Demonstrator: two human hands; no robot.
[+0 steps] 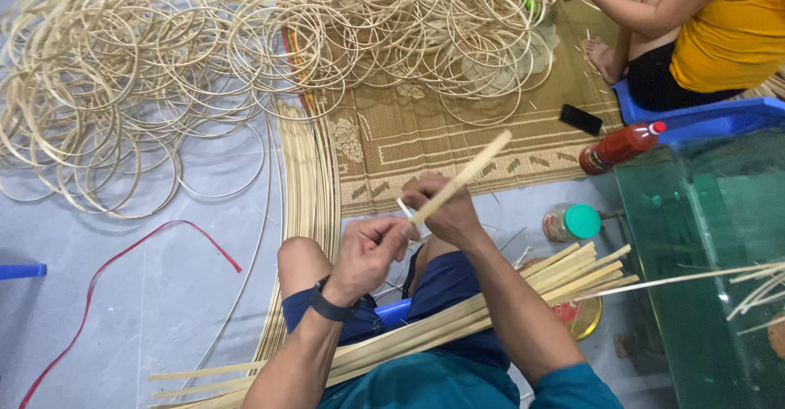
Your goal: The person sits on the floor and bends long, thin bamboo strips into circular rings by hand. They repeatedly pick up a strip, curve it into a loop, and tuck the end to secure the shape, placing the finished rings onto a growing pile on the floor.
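Note:
My right hand point(446, 208) grips a flat pale bamboo strip point(470, 170) that points up and to the right. My left hand point(368, 249), with a dark band on its wrist, is closed on the strip's lower end and on a small blade-like piece point(404, 207) between the two hands. Both hands are held together above my knees. A bundle of long bamboo strips point(458, 315) lies across my lap, from lower left to upper right.
Several thin bamboo rings point(245, 41) are heaped on the floor and on a woven mat point(425, 139). Another person in a yellow shirt point(728, 24) sits at the top right. A black phone point(580, 119), a red bottle point(617, 146), a green-lidded jar point(572, 222), a glass tank point(711, 245) and a red cord point(106, 270) lie around.

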